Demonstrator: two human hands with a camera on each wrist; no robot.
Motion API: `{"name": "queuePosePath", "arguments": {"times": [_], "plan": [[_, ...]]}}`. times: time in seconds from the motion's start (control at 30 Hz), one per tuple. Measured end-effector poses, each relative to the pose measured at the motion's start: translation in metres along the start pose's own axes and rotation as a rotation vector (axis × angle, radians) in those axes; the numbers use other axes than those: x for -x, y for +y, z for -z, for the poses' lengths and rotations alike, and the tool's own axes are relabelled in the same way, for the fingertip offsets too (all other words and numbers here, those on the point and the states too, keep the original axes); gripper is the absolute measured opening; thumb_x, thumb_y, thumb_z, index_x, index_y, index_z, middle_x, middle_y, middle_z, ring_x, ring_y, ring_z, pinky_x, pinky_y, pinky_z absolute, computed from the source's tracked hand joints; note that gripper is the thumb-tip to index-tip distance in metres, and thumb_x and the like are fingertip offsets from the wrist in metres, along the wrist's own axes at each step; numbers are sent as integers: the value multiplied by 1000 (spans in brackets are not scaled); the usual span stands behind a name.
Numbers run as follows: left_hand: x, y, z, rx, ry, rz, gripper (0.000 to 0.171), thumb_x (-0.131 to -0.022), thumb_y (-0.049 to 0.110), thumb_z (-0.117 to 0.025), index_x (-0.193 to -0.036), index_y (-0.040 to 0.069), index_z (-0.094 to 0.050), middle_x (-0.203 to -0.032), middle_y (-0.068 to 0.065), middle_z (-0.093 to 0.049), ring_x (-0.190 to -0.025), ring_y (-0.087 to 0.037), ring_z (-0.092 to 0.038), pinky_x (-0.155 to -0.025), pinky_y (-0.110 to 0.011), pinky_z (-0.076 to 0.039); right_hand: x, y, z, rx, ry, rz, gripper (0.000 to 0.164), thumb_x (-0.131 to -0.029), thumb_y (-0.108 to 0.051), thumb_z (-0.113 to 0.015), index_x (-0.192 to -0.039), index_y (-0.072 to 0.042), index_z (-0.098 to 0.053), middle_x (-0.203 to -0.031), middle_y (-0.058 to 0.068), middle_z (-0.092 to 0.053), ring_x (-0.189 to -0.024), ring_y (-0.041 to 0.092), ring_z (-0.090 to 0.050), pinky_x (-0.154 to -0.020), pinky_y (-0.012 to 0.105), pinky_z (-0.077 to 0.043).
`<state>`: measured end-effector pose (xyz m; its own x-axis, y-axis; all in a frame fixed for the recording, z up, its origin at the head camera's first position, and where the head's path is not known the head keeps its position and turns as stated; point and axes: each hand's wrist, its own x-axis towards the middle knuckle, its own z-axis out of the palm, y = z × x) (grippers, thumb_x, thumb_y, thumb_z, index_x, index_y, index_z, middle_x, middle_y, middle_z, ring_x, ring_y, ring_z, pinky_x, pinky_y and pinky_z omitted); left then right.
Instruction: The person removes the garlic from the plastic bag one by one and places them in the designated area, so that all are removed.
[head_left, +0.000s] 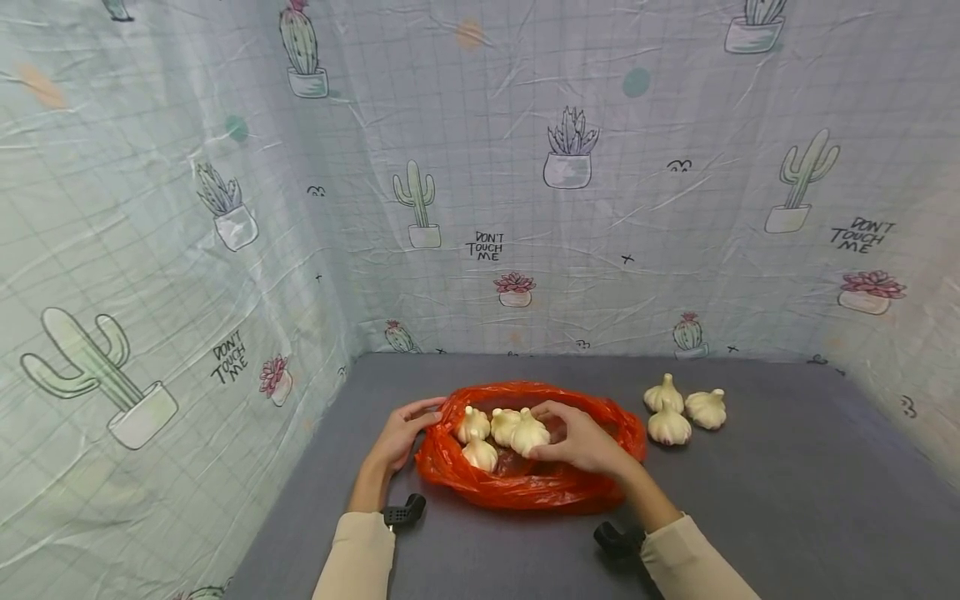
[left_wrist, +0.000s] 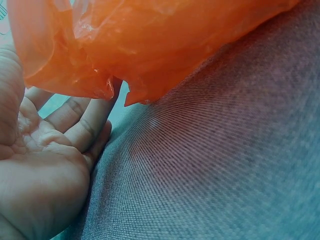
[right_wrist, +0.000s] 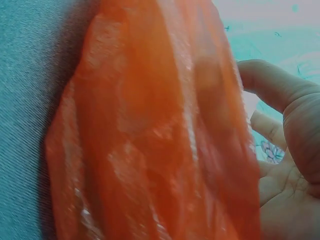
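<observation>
A red plastic bag [head_left: 510, 496] lies on the table with its mouth spread wide. My left hand [head_left: 399, 435] holds the bag's left rim, its thumb by the edge; in the left wrist view the fingers pass behind the orange-looking plastic [left_wrist: 145, 45]. Over the opening, my right hand [head_left: 581, 437] grips a garlic bulb [head_left: 529, 433] between thumb and fingers. Three more bulbs, one upper left [head_left: 473, 423], one lower left [head_left: 480, 454] and one in the middle [head_left: 503, 425], sit inside. From the right wrist, the bag [right_wrist: 135, 135] hides the fingertips and the held bulb.
Three garlic bulbs [head_left: 669, 426] stand close together on the grey tabletop [head_left: 787, 500], right of the bag. A cactus-print sheet [head_left: 450, 292] hangs behind the table and along its sides. Dark wrist-worn devices [head_left: 405, 511] sit on both wrists.
</observation>
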<state>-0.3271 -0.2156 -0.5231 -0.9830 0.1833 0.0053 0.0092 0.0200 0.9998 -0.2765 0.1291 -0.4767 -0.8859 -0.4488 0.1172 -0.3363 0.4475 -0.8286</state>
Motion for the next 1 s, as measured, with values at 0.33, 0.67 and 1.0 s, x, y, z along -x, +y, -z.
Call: {"name": "queuePosePath", "arguments": {"times": [0.33, 0.67, 1.0], "plan": [[1, 0, 1, -15, -2, 3, 42, -99, 12, -67, -138, -1, -62, -134, -16, -68, -105, -12, -68, -89, -27, -57, 3, 1, 13, -17, 22, 4, 59, -85, -29, -85, -134, -9, -60, -134, 20, -63, -97, 20, -69, -83, 32, -56], [0, -1, 1, -12, 4, -4, 39, -99, 11, -67, -136, 0, -64, -125, -4, -73, -105, -11, -69, -88, -28, -57, 5, -3, 21, -58, 32, -23, 60, -85, -27, -85, -134, -6, -59, -135, 22, -62, -98, 25, -68, -82, 34, -55], [1, 0, 1, -23, -17, -13, 43, -99, 13, -66, -139, -2, -61, -135, -16, -67, -107, -10, -68, -90, -26, -56, 8, -3, 29, -63, 51, -40, 58, -86, -27, -85, -134, -10, -59, -134, 21, -62, -97, 22, -68, -79, 33, -55]]}}
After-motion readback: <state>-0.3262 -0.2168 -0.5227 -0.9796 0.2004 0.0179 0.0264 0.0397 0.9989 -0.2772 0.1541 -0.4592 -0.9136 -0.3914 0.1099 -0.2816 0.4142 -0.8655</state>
